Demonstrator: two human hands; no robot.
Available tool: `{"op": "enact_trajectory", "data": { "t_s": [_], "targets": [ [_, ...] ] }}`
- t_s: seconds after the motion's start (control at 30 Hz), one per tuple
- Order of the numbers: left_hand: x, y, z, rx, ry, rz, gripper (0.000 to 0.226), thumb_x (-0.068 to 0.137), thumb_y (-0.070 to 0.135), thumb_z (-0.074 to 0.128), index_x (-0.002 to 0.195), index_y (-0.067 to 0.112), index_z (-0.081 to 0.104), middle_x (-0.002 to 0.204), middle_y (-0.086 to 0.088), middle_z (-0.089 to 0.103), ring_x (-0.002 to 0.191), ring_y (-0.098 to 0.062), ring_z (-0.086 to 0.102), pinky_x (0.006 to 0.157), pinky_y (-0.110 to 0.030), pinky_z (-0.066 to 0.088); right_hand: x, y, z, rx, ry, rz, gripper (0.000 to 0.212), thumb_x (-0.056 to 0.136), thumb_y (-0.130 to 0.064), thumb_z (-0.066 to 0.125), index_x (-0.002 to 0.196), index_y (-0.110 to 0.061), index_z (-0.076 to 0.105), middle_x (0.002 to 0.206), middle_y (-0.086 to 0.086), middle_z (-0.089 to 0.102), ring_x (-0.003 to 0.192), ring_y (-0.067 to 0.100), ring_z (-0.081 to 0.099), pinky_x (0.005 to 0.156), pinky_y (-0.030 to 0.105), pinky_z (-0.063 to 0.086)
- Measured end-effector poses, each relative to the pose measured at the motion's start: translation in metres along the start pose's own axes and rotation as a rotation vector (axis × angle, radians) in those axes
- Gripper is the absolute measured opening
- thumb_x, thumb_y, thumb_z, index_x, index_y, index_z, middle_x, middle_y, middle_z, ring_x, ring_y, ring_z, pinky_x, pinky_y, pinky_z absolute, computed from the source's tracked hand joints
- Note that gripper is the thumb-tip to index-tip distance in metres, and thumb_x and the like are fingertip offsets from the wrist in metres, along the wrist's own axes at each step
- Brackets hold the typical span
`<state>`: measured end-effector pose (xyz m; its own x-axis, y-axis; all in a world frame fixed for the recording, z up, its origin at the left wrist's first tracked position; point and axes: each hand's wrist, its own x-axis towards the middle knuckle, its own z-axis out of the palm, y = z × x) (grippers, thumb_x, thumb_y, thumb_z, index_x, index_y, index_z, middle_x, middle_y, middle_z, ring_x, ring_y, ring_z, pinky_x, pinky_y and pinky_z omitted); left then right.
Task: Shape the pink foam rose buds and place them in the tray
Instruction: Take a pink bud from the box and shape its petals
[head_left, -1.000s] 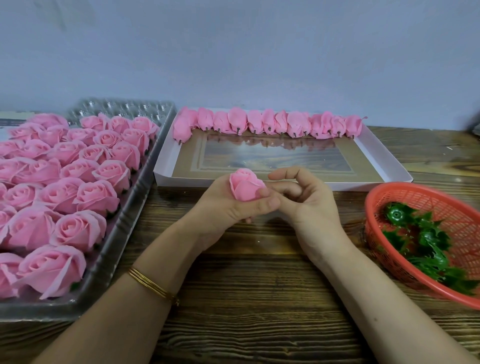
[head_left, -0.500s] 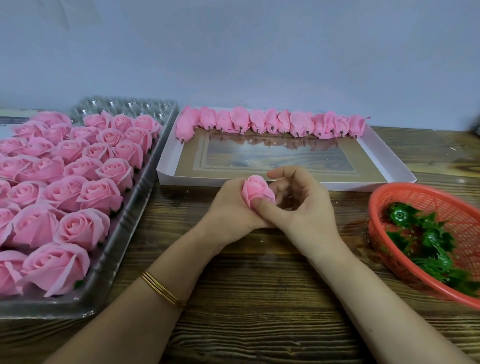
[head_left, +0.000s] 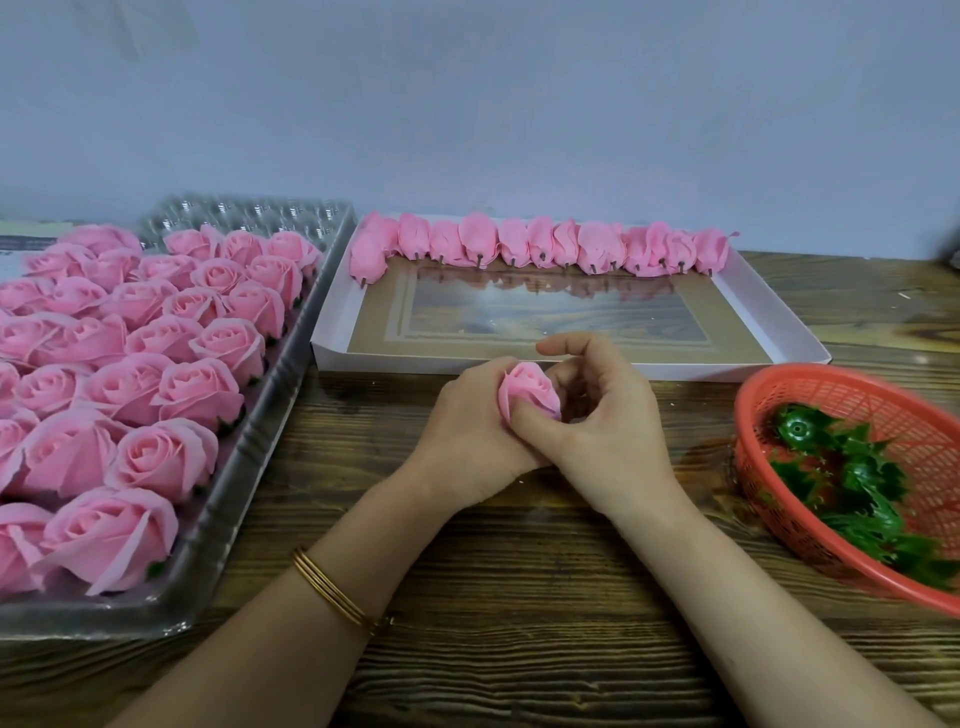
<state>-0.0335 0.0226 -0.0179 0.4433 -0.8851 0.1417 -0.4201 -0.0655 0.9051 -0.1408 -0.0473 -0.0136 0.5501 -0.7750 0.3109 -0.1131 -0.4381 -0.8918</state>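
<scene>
A pink foam rose bud (head_left: 527, 387) sits upright between both hands above the wooden table, its lower half hidden by fingers. My left hand (head_left: 467, 431) wraps around it from the left. My right hand (head_left: 597, 421) curls around it from the right, thumb pressed against its front. Behind the hands lies a white shallow tray (head_left: 769, 332) with a row of shaped buds (head_left: 540, 247) along its far edge.
A clear plastic tray (head_left: 244, 467) full of open pink roses (head_left: 171, 384) fills the left side. An orange mesh basket (head_left: 810, 395) with green plastic calyxes (head_left: 852, 473) stands at the right. A wall rises behind the table.
The right thumb has slid onto the bud's front and the fingers have closed tighter around it. The bud looks narrower than a second ago. Both hands stayed in the same spot.
</scene>
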Motion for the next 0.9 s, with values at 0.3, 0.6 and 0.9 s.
{"op": "enact_trajectory", "data": {
  "t_s": [0.3,0.6,0.9],
  "targets": [
    [-0.0011,-0.0019,0.003,0.029,0.049,0.019,0.021,0.066,0.026,0.079,0.081,0.022,0.065,0.077,0.008,0.069,0.076,-0.007,0.064,0.067,-0.025,0.051,-0.0006,0.0015,0.0012,-0.001,0.002,-0.035,0.048,0.061,-0.035,0.078,0.105,-0.033,0.058,0.072,-0.013,0.064,0.065,0.004,0.059,0.063,0.018,0.047],
    [0.0,0.0012,-0.0023,-0.273,0.051,-0.026,0.026,0.073,0.0,0.081,0.096,0.011,0.075,0.089,0.001,0.076,0.087,-0.014,0.072,0.081,-0.034,0.059,-0.0024,-0.0067,0.0017,0.384,-0.063,0.027,0.042,0.068,-0.024,0.075,0.107,-0.018,0.06,0.084,-0.001,0.067,0.076,0.014,0.058,0.068,0.024,0.049],
    [0.0033,0.0042,-0.0018,-0.591,0.194,-0.154,0.018,0.073,0.005,0.079,0.066,0.014,0.065,0.063,-0.004,0.059,0.064,-0.014,0.056,0.063,-0.027,0.047,0.002,-0.0026,0.0013,0.46,0.046,0.116,0.028,0.064,-0.005,0.055,0.091,-0.007,0.06,0.08,0.005,0.058,0.071,0.009,0.054,0.071,0.021,0.046]
  ]
}}
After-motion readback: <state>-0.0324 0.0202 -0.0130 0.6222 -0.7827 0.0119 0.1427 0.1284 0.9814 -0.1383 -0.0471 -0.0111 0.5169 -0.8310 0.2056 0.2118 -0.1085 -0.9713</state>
